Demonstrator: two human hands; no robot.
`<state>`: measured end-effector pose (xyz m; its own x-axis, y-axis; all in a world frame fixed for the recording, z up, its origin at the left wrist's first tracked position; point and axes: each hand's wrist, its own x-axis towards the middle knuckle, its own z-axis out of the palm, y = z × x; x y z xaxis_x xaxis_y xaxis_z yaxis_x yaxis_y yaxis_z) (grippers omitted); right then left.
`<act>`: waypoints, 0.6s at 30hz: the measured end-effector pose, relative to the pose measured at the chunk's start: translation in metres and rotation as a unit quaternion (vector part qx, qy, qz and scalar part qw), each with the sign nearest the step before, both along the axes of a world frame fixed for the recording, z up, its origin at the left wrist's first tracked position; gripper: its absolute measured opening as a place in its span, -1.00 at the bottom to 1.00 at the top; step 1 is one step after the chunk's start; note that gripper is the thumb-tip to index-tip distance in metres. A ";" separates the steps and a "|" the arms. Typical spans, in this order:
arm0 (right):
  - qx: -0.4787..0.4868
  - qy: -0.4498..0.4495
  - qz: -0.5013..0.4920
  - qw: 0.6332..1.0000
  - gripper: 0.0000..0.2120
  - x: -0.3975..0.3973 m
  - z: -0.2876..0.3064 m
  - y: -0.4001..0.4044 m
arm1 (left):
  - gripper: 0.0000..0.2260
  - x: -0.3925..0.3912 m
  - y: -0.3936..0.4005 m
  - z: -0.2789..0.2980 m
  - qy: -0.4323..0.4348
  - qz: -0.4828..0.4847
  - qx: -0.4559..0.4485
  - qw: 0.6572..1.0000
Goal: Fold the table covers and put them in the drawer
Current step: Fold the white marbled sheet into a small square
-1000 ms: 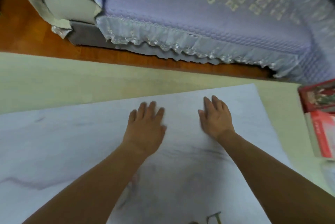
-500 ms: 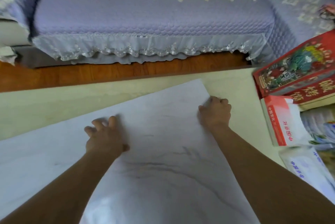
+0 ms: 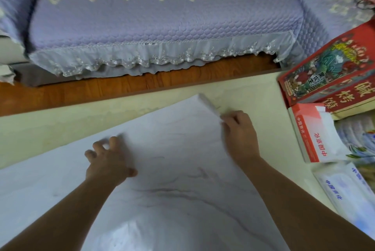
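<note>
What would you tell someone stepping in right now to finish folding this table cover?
Right hand: pinches the table cover at its right edge near the far corner, which is lifted off the table.
Left hand: fingers curled on the cover's far edge; its grip is blurred.
The cover lies spread flat. Red boxes sit to the right.
Done: no fold visible.
Left: fold it and put it in the drawer, which is out of sight.

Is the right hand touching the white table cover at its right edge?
Touching. The head view shows the right hand with its fingers curled over the right edge of the table cover, which is lifted there.
</note>
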<state>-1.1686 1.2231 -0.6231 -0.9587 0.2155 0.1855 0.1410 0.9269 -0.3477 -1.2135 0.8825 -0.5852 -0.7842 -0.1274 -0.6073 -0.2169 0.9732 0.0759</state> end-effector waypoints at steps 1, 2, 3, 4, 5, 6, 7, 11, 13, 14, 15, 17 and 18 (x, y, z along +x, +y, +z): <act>-0.021 -0.007 -0.042 0.999 -0.72 -0.002 -0.001 0.002 | 0.03 0.000 0.000 0.000 0.001 0.000 0.002 1.000; -0.027 -0.015 -0.071 0.997 -0.69 -0.005 -0.002 0.003 | 0.04 0.001 0.000 0.000 0.002 -0.001 0.001 1.000; -0.023 -0.026 -0.082 0.996 -0.68 -0.008 -0.004 0.005 | 0.04 0.000 0.000 -0.001 0.002 -0.003 -0.001 1.000; -0.020 -0.040 -0.083 0.996 -0.70 -0.010 -0.005 0.005 | 0.04 0.000 0.000 0.000 0.001 -0.003 -0.003 1.000; -0.013 -0.044 -0.076 0.996 -0.71 -0.010 -0.008 0.005 | 0.04 0.000 0.000 0.000 0.000 -0.002 -0.004 1.000; 0.004 -0.034 -0.055 0.998 -0.71 -0.008 -0.008 0.003 | 0.04 0.000 0.001 0.000 0.000 -0.001 -0.002 1.000; 0.009 -0.009 -0.033 0.999 -0.68 -0.005 -0.010 0.002 | 0.04 0.000 0.001 0.000 0.000 0.001 0.000 1.000; -0.041 -0.040 -0.089 0.994 -0.59 -0.001 -0.002 -0.012 | 0.04 0.000 0.000 -0.003 0.003 0.002 0.000 1.000; -0.020 -0.057 -0.176 0.983 -0.61 -0.007 -0.005 -0.016 | 0.04 0.001 -0.001 -0.003 0.004 0.000 -0.002 1.000; -0.015 -0.074 -0.202 0.977 -0.63 -0.011 -0.005 -0.017 | 0.04 0.001 -0.001 -0.003 0.004 0.001 -0.003 1.000; -0.021 -0.096 -0.211 0.973 -0.64 -0.014 -0.004 -0.017 | 0.04 0.000 0.000 -0.003 0.003 0.002 -0.003 1.000; -0.057 -0.106 -0.212 0.970 -0.65 -0.018 -0.002 -0.013 | 0.04 0.000 0.001 -0.003 0.002 0.006 -0.001 1.000; -0.078 -0.089 -0.212 0.970 -0.67 -0.019 0.002 -0.012 | 0.05 0.000 0.001 -0.003 0.002 0.009 0.000 1.000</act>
